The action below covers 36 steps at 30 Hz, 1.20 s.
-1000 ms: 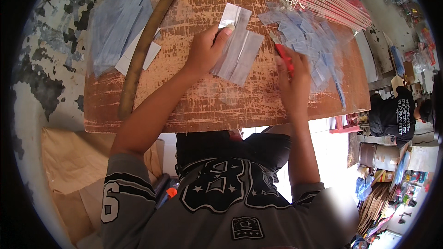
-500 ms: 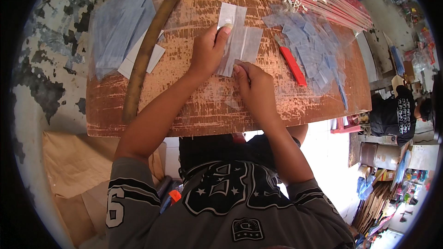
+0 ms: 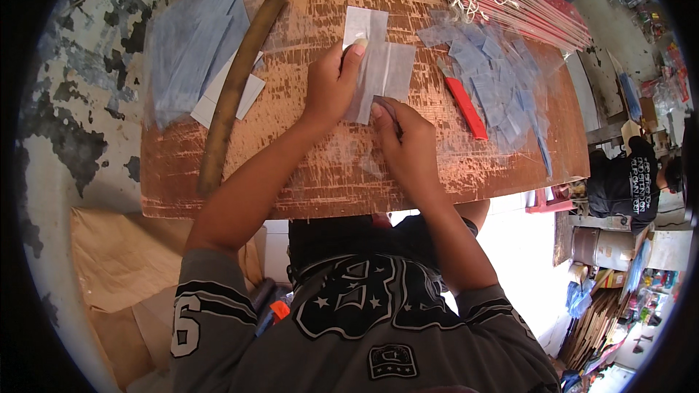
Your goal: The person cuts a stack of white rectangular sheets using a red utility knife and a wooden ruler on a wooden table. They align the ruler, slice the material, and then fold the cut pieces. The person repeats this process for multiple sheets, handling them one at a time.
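Plastic sheets near upper centre of the frame, held over the table, overlapping, with a white piece showing at their upper end. Left hand grasps them from the left, thumb pressed flat on top about midway up. Right hand pinches the lower edge between thumb and fingers; how the fingers sit underneath is hidden.

Handling, my judgement: left thumb best kept as the anchor, firm enough that the layers don't slide, light enough not to crease them. Right pinch best kept close to the edge, working with the fingertips and a gentle pull, since thin plastic likely clings and buckles if pushed. Edges worth checking by eye before the grip changes. Red cutter lies loose right of the right hand; wise to keep the wrist clear of its blade end, toward the upper left.

Lie of the sheets: long axis runs nearly up and down the frame, top leaning slightly right. White end points to the top of the frame, lower end toward the person. One layer juts out to the right; a pale crease runs lengthwise near its left side. Plastic pieces heaped beyond the cutter, right of centre.
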Each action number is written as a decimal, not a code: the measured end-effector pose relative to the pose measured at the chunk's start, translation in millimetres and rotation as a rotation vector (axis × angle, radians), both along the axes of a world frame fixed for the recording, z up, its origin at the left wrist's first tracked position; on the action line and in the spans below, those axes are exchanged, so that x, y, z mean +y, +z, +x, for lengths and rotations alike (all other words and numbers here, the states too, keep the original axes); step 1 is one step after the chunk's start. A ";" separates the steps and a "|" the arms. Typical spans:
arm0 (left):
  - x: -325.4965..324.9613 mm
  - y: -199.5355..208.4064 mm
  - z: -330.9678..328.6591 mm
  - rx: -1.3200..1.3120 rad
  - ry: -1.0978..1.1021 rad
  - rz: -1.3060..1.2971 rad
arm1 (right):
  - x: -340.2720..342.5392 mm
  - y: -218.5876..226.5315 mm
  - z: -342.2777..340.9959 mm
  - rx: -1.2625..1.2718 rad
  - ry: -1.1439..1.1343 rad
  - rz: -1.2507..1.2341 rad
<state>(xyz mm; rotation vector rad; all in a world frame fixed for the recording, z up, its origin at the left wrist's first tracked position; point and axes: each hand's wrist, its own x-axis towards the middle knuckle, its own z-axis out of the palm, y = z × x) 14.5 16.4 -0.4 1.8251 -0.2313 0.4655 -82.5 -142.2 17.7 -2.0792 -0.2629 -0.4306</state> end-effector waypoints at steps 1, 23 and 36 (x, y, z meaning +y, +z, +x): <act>-1.4 1.9 -1.1 -0.016 0.002 -0.037 | 2.1 5.0 -2.6 0.059 0.003 0.058; -12.1 14.0 -12.4 0.024 -0.045 -0.355 | 0.8 25.6 6.3 0.531 0.154 0.567; -2.2 18.5 -7.1 -0.023 -0.160 -0.083 | -9.2 15.5 7.2 0.388 0.238 0.237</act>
